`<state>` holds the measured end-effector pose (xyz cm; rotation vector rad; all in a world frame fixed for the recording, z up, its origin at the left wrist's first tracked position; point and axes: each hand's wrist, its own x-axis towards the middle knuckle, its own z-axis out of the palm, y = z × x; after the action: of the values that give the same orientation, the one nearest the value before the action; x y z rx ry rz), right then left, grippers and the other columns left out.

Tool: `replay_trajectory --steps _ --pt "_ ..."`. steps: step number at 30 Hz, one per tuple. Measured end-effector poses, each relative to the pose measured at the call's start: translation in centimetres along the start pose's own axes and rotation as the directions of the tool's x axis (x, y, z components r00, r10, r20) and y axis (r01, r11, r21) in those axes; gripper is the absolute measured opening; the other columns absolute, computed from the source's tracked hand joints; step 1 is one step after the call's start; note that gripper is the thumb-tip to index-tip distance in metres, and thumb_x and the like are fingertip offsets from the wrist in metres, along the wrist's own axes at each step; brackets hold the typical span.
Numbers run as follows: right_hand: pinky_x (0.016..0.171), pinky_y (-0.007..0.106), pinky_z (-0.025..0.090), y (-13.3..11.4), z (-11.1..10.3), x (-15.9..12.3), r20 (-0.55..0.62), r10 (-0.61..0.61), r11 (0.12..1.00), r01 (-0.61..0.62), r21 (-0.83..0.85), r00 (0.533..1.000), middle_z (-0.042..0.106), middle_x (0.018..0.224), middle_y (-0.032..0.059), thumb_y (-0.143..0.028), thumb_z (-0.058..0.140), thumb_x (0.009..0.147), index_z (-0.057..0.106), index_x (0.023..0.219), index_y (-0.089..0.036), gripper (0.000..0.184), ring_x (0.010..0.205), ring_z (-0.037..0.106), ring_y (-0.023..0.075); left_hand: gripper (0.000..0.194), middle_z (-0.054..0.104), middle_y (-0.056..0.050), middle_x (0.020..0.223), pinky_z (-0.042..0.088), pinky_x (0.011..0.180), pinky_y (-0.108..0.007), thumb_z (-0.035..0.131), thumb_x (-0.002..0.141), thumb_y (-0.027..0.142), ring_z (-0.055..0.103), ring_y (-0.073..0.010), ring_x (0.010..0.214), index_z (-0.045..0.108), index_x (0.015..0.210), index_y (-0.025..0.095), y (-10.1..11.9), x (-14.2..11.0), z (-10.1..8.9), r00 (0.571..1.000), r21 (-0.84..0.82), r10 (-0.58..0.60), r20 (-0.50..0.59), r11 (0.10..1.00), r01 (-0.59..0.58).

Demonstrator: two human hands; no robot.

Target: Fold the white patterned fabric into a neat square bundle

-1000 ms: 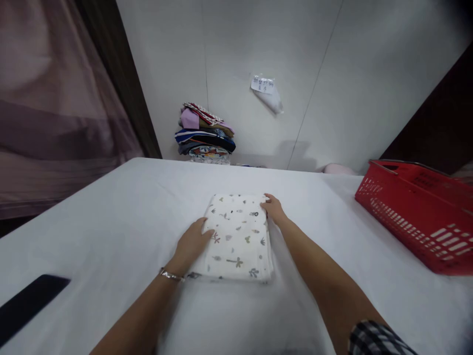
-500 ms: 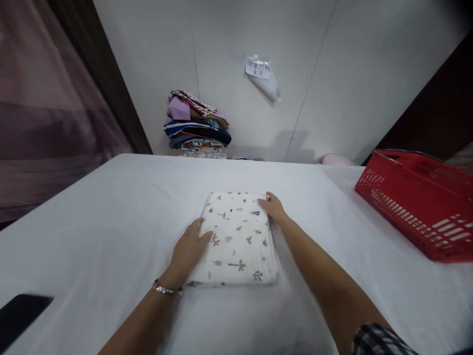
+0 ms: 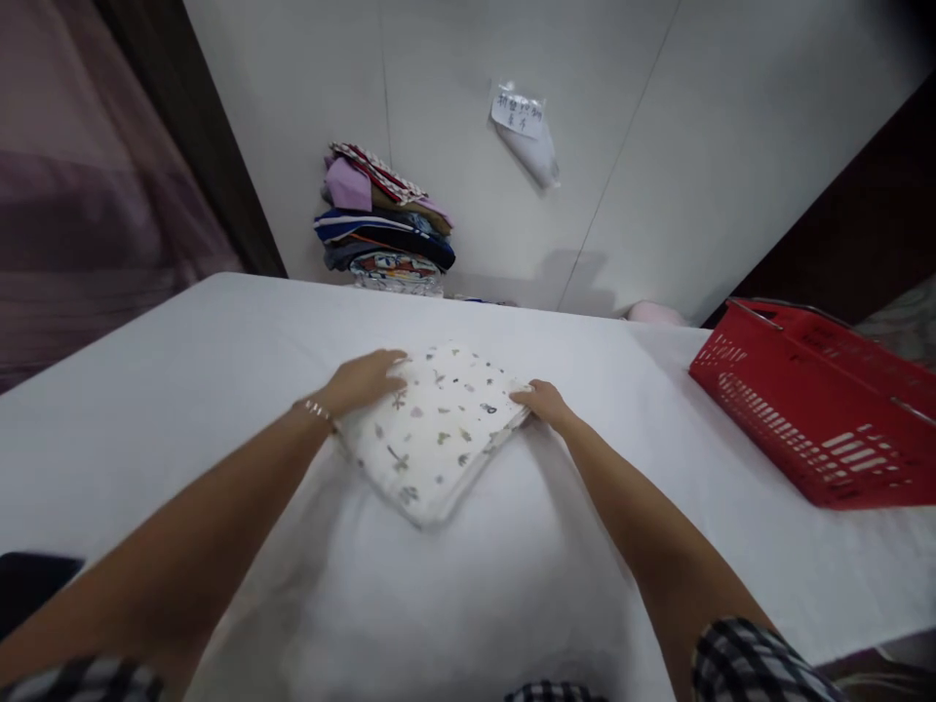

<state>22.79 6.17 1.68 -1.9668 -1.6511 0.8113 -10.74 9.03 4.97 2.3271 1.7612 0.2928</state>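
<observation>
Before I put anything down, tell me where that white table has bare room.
White tabletop shows bare between the right forearm and the red basket, and between the left forearm and the table's left edge. A narrower strip lies beyond the folded cloth. Crowded: at the cloth, with the left grip and right grip on it, and where the basket stands.

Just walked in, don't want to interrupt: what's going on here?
Someone is handling a folded, printed white cloth, angled cornerwise over a white table. The left hand is on its far-left edge; the right hand holds its right corner. A red basket stands to the right, and a stack of folded fabrics beyond the far edge.
</observation>
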Motion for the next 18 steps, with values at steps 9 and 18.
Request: replay_trajectory --steps 9,18 --pt "0.079 0.030 0.042 -0.3 0.2 -0.9 -0.034 -0.046 0.999 0.045 -0.027 0.998 0.063 0.109 0.0122 -0.056 0.054 0.076 0.059 0.113 -0.015 0.055 0.098 0.058 0.0244 0.042 0.054 -0.007 0.124 0.036 0.097 -0.031 0.046 0.083 0.042 0.050 -0.0217 0.112 0.055 0.116 0.017 1.5 -1.9 0.7 0.982 -0.120 -0.002 -0.187 0.993 -0.021" --pt "0.080 0.037 0.045 -0.6 0.6 1.7 0.042 -0.079 0.996 0.078 0.040 0.996 0.063 0.110 0.0194 -0.031 0.074 0.060 0.061 0.106 -0.010 0.052 0.102 0.057 0.0325 0.042 0.056 -0.007 0.121 0.037 0.099 -0.036 0.050 0.080 0.048 0.047 -0.0227 0.115 0.058 0.112 0.020 5.4 -15.5 4.5 0.970 -0.166 -0.001 -0.242 0.985 -0.040"
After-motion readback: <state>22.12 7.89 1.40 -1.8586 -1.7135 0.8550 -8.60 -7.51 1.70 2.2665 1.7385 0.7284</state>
